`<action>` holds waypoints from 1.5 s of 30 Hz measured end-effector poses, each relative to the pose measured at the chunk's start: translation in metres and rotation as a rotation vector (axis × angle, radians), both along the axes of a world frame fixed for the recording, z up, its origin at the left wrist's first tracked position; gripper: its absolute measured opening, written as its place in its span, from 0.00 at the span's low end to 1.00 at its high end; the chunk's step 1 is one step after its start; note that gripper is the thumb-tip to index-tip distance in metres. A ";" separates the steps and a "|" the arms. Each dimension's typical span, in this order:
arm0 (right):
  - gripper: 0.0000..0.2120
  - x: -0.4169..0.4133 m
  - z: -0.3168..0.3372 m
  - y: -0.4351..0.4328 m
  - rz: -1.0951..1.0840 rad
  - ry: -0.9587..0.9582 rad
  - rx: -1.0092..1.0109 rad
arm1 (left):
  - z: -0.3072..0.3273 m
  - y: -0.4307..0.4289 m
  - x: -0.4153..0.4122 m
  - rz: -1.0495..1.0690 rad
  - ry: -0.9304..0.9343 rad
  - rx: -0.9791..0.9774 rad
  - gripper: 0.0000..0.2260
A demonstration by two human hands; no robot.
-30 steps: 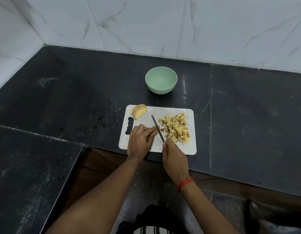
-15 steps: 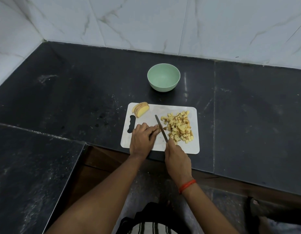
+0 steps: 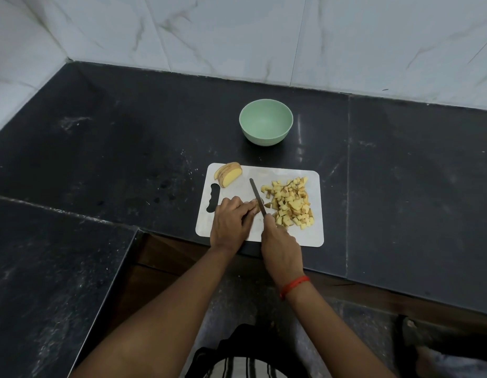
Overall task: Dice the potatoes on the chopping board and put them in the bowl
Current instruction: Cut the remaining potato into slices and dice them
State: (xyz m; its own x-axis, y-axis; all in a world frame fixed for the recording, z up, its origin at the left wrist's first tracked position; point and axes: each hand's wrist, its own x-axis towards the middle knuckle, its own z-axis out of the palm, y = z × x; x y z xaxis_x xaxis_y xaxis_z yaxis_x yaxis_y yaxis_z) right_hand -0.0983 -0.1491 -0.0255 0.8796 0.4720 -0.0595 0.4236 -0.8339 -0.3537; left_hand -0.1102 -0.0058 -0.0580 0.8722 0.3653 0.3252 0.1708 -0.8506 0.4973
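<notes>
step: dicing | left hand [image 3: 231,222] pins a potato piece on the board [image 3: 316,238] | right hand [image 3: 280,246] grips the knife [image 3: 256,195], blade on it | dice [image 3: 290,203] right of blade, slices [image 3: 228,173] at board's far left corner, bowl [image 3: 266,121] beyond, empty | next: short even cuts, fingertips clear

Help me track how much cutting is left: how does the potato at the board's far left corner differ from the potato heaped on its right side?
The sliced potato is cut only into flat slices leaning together as one compact stack; the diced pile is many small cubes, spread loosely. The stack sits apart from both hands, while the pile lies just right of the knife. The pile covers much more of the chopping board. Both are pale yellow with bits of brownish skin, and neither is in the bowl.
</notes>
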 end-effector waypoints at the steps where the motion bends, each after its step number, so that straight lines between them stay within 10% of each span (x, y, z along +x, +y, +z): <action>1: 0.06 0.000 0.002 -0.001 0.002 -0.032 -0.015 | 0.000 0.000 0.000 0.009 0.008 0.002 0.10; 45: 0.10 -0.013 0.001 -0.005 -0.020 -0.087 0.047 | 0.002 -0.002 -0.003 0.034 0.004 -0.014 0.08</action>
